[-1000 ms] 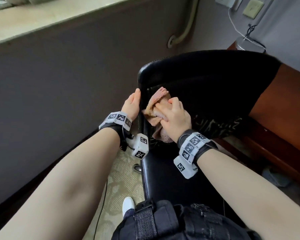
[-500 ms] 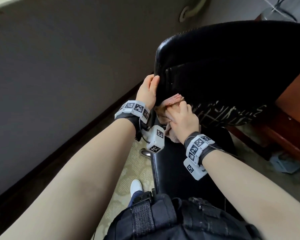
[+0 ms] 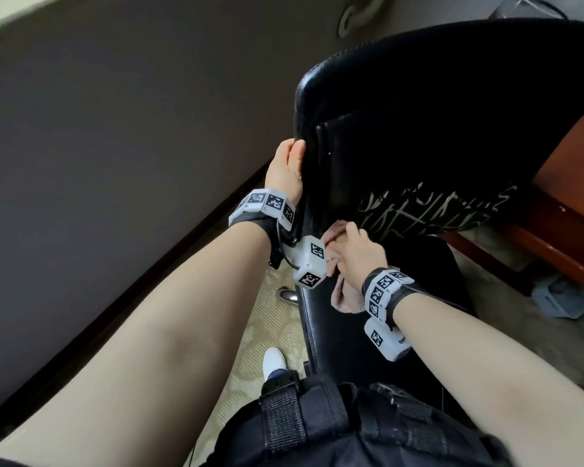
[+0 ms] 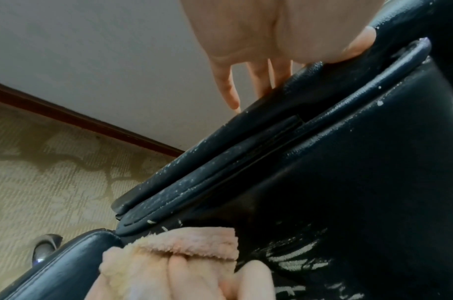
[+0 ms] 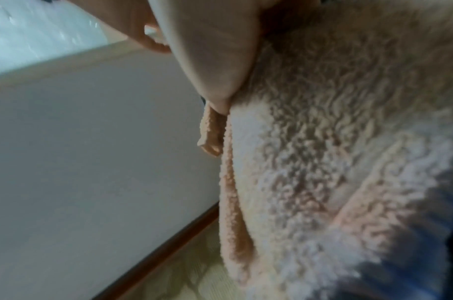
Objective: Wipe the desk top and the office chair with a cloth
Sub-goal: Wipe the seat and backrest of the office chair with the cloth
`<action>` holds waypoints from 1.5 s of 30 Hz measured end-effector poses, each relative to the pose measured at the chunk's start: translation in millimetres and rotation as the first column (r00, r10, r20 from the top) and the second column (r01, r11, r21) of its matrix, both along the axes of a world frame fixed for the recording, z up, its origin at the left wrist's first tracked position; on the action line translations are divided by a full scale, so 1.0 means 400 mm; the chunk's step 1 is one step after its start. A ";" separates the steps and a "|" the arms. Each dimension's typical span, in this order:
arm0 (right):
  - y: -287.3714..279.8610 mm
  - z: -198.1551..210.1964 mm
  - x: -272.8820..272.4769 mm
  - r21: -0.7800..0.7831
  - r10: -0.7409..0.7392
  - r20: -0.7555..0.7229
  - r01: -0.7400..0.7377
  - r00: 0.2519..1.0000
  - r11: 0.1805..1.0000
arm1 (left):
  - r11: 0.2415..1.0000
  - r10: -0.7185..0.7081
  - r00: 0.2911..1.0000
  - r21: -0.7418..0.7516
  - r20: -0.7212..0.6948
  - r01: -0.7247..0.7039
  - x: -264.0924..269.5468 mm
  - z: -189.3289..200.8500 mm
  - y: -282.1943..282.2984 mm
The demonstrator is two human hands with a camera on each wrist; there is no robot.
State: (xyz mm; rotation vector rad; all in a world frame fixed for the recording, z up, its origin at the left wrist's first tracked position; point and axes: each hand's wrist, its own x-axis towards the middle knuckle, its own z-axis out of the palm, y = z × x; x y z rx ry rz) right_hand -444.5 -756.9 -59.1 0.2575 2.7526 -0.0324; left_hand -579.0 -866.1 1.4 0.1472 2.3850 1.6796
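A black leather office chair (image 3: 418, 106) stands in front of me, its seat (image 3: 338, 332) below my arms. My left hand (image 3: 285, 170) grips the left edge of the backrest, thumb on the front and fingers behind; the left wrist view shows that left hand (image 4: 271, 50) clamped on the padded backrest edge (image 4: 246, 146). My right hand (image 3: 354, 251) holds a pink fluffy cloth (image 3: 346, 299) bunched against the bottom of the backrest where it meets the seat. The cloth (image 5: 336, 162) fills the right wrist view; it also shows as cloth (image 4: 174, 249) in the left wrist view.
A grey wall (image 3: 115, 129) with a dark baseboard runs along the left, close to the chair. Patterned beige carpet (image 3: 260, 325) lies below. A brown wooden desk (image 3: 570, 183) stands at the right behind the chair. A white shoe (image 3: 273, 362) shows beside the seat.
My right hand has slid the cloth down the left side of the backrest to its base. My left hand kept its grip on the backrest edge. The view tilted downward.
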 end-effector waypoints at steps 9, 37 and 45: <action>0.060 0.109 0.079 -0.388 -0.342 -0.408 0.179 0.847 0.904 | 0.981 -0.001 0.983 0.191 0.182 -0.034 0.075 -0.035 0.031; 0.099 -0.031 0.074 -0.303 -0.529 -0.136 0.473 0.838 0.827 | 0.991 0.064 0.996 -0.114 -0.065 -0.071 0.061 -0.052 0.050; 0.143 0.108 0.040 -0.435 -0.509 -0.520 0.300 0.686 0.849 | 0.967 0.255 0.963 -0.045 0.083 -0.252 0.107 -0.018 0.126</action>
